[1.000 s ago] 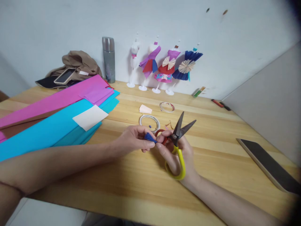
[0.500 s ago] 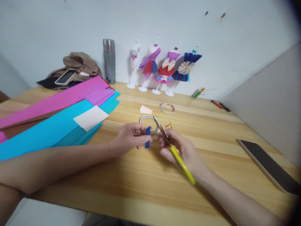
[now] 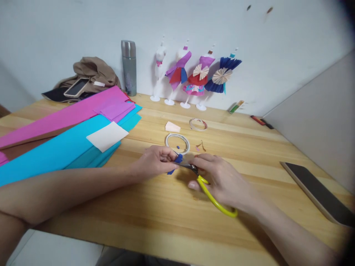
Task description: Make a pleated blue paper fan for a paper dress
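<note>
Between the thumb and fingers of my left hand point(image 3: 156, 159) a small strip of dark blue paper point(image 3: 179, 159) is pinched. My right hand point(image 3: 222, 175) grips yellow-handled scissors point(image 3: 213, 201), and their blades reach left across the blue strip at my left fingertips. Just beyond both hands a roll of white tape point(image 3: 166, 141) lies flat, with a tiny blue scrap point(image 3: 178, 147) inside its ring. Small brown and pink scraps point(image 3: 202, 146) rest to the right of the roll.
Pink crepe paper point(image 3: 69, 109) and blue crepe paper point(image 3: 61, 151) cover the left side. Several mini dress forms point(image 3: 199, 79) stand by the wall near a thermos point(image 3: 129, 70). A second tape roll point(image 3: 198, 119) lies mid-table; a tablet point(image 3: 316, 190) lies right.
The scissors have swung left, and their blades now cross the blue strip. A tiny blue scrap now lies inside the tape ring. The view has shifted slightly.
</note>
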`<control>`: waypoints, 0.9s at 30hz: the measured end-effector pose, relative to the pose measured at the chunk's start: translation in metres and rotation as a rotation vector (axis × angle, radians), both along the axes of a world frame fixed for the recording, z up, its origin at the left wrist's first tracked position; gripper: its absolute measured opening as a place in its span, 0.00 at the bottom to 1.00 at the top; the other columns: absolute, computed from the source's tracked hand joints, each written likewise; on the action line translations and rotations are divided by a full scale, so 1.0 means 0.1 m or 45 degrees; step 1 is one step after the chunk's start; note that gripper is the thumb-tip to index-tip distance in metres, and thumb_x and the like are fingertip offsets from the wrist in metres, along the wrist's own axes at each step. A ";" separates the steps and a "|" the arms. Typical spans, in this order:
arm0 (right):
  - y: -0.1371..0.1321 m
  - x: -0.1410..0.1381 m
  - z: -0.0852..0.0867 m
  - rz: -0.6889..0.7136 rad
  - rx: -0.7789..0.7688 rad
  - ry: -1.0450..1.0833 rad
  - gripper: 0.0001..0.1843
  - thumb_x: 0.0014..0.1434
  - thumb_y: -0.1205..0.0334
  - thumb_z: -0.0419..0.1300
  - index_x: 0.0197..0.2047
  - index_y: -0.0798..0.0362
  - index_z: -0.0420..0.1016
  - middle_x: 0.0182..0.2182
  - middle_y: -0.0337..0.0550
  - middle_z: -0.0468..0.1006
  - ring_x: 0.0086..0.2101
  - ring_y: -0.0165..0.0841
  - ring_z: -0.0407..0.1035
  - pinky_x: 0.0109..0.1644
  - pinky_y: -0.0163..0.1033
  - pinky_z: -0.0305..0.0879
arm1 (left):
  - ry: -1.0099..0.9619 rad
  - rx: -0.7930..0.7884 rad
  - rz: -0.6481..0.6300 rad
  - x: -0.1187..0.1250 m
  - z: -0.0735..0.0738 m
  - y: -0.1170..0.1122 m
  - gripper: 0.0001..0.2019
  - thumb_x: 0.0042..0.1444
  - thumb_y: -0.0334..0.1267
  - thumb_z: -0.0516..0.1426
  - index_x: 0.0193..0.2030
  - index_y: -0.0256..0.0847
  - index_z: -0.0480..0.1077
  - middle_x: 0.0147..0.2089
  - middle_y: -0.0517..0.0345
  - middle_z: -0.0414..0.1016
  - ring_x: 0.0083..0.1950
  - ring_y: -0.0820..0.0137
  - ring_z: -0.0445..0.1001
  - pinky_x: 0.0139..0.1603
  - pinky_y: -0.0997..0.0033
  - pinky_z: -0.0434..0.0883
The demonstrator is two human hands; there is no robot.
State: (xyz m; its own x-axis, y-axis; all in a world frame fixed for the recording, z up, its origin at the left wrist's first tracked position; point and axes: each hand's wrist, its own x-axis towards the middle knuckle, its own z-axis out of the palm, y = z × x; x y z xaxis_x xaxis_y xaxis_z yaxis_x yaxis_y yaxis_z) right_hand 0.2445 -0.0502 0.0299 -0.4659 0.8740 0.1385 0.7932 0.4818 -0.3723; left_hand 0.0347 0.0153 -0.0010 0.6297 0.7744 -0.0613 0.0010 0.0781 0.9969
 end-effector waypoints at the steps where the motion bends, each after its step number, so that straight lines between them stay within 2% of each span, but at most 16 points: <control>1: 0.00 0.00 -0.01 0.006 0.005 0.000 0.15 0.56 0.55 0.65 0.46 0.51 0.78 0.37 0.48 0.81 0.35 0.40 0.73 0.38 0.42 0.64 | 0.020 -0.002 0.003 0.00 0.00 0.00 0.05 0.41 0.29 0.64 0.28 0.34 0.74 0.25 0.60 0.75 0.27 0.76 0.72 0.31 0.75 0.69; 6: 0.00 0.01 0.00 0.007 0.017 0.028 0.13 0.56 0.52 0.66 0.40 0.51 0.78 0.31 0.45 0.79 0.30 0.37 0.70 0.34 0.40 0.60 | 0.090 -0.030 0.003 -0.01 0.00 0.00 0.06 0.41 0.31 0.64 0.30 0.34 0.76 0.25 0.60 0.76 0.27 0.75 0.72 0.32 0.75 0.69; 12: 0.01 0.03 0.01 0.009 0.021 0.096 0.12 0.58 0.50 0.65 0.40 0.49 0.79 0.23 0.38 0.73 0.22 0.31 0.63 0.29 0.38 0.56 | 0.121 -0.007 0.042 0.00 0.02 -0.01 0.08 0.42 0.32 0.64 0.32 0.35 0.79 0.25 0.61 0.76 0.27 0.75 0.72 0.29 0.76 0.70; 17: 0.00 0.05 -0.01 -0.019 0.022 0.014 0.14 0.59 0.50 0.64 0.43 0.50 0.80 0.20 0.38 0.71 0.22 0.32 0.63 0.27 0.37 0.53 | 0.092 -0.002 0.056 0.01 0.00 -0.01 0.09 0.42 0.31 0.64 0.33 0.36 0.81 0.27 0.60 0.77 0.28 0.74 0.73 0.31 0.76 0.72; 19: 0.00 0.05 -0.01 -0.029 0.025 0.016 0.14 0.59 0.50 0.64 0.41 0.51 0.80 0.20 0.38 0.70 0.21 0.31 0.62 0.26 0.37 0.52 | 0.065 -0.030 0.044 0.01 -0.01 0.00 0.08 0.42 0.31 0.64 0.33 0.36 0.81 0.27 0.60 0.78 0.28 0.74 0.73 0.31 0.76 0.72; 23: 0.00 0.04 -0.01 -0.054 0.011 0.039 0.11 0.58 0.53 0.64 0.38 0.51 0.80 0.19 0.37 0.69 0.20 0.30 0.61 0.25 0.36 0.50 | 0.037 -0.092 0.051 0.01 0.00 0.00 0.09 0.41 0.30 0.64 0.32 0.35 0.81 0.27 0.59 0.79 0.28 0.74 0.74 0.31 0.75 0.73; 27: -0.01 0.00 0.01 -0.093 -0.063 0.049 0.08 0.61 0.58 0.60 0.32 0.51 0.77 0.18 0.36 0.68 0.18 0.28 0.56 0.23 0.35 0.48 | 0.022 -0.149 0.046 0.01 0.01 0.02 0.09 0.40 0.30 0.65 0.32 0.35 0.80 0.26 0.59 0.79 0.27 0.75 0.73 0.29 0.77 0.72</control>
State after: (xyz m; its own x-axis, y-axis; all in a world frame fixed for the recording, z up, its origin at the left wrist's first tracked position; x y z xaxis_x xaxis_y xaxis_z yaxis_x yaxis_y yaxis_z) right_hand 0.2440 -0.0514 0.0306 -0.3957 0.9117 0.1108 0.8104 0.4034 -0.4249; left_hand 0.0359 0.0171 -0.0003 0.5993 0.7837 -0.1632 0.0135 0.1940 0.9809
